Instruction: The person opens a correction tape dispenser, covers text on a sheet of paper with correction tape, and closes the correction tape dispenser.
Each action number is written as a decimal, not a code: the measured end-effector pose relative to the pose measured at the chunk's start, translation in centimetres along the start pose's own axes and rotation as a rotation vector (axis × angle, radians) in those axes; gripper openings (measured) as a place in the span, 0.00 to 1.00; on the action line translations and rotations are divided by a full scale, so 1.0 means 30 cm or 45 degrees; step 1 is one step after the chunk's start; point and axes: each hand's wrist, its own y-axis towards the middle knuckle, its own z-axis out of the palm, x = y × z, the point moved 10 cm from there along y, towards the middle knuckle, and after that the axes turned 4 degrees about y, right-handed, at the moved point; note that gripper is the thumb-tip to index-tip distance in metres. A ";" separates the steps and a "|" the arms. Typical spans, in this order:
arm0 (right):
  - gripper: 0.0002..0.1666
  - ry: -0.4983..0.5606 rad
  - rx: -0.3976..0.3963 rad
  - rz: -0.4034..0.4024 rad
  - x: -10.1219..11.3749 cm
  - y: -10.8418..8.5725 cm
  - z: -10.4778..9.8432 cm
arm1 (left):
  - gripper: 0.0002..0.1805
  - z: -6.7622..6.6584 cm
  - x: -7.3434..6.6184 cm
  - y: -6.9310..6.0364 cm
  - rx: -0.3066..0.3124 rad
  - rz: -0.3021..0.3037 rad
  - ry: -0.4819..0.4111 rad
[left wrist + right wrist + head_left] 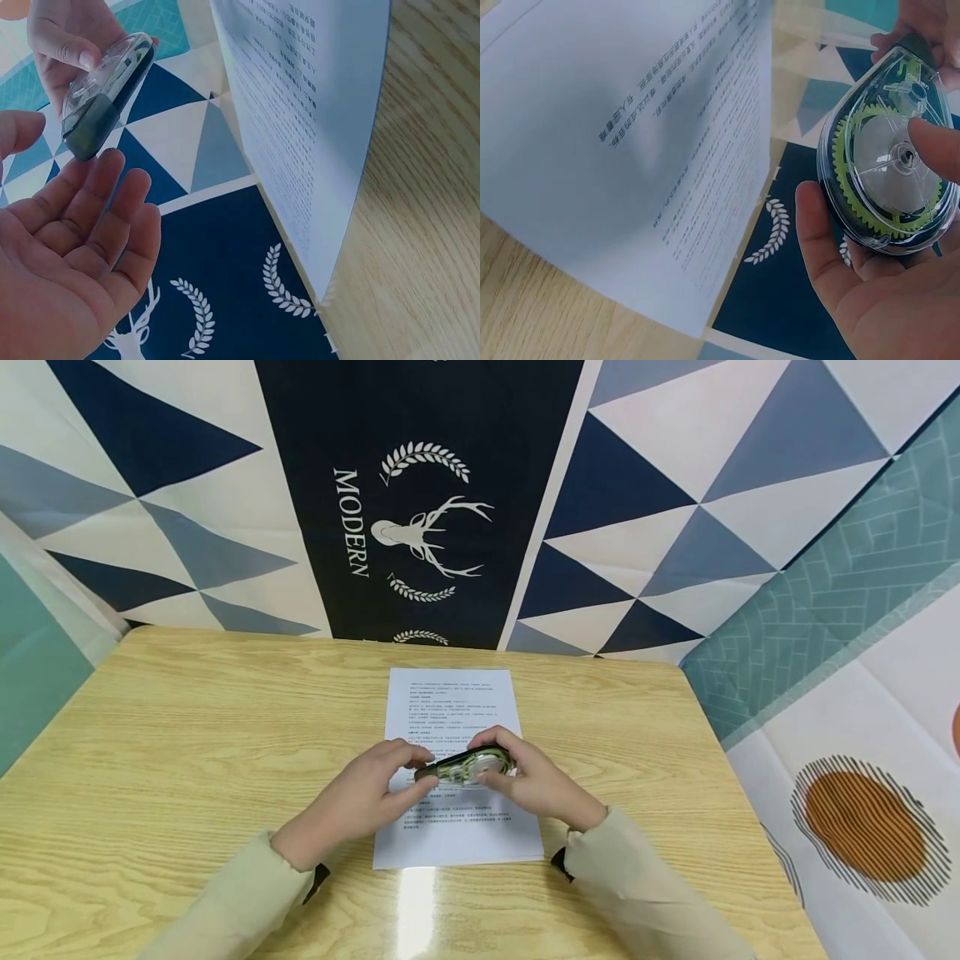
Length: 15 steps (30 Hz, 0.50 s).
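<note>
A correction tape dispenser (pixel 465 767) with a clear teardrop case is held above the printed sheet in my right hand (pixel 542 779). The right thumb presses on the clear face while the fingers support the rounded end, as the right wrist view shows. Inside the case (pixel 889 161) a green toothed wheel is visible. My left hand (pixel 360 793) is at the narrow end, around the dark cap (pixel 91 126). In the left wrist view its thumb stands apart from the cap and its fingers are loosely bent, not gripping; whether a fingertip touches the cap I cannot tell.
Beneath the hands, a white sheet of printed text (pixel 450 706) lies on the wood-grain table (pixel 247 727). A patterned cloth (pixel 420 410) with triangles and a deer head hangs behind the table's far edge. More patterned fabric (pixel 847 710) is on the right.
</note>
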 end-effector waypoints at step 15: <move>0.22 0.013 -0.001 -0.039 0.029 -0.032 0.019 | 0.13 -0.005 -0.042 -0.022 -0.053 0.097 0.048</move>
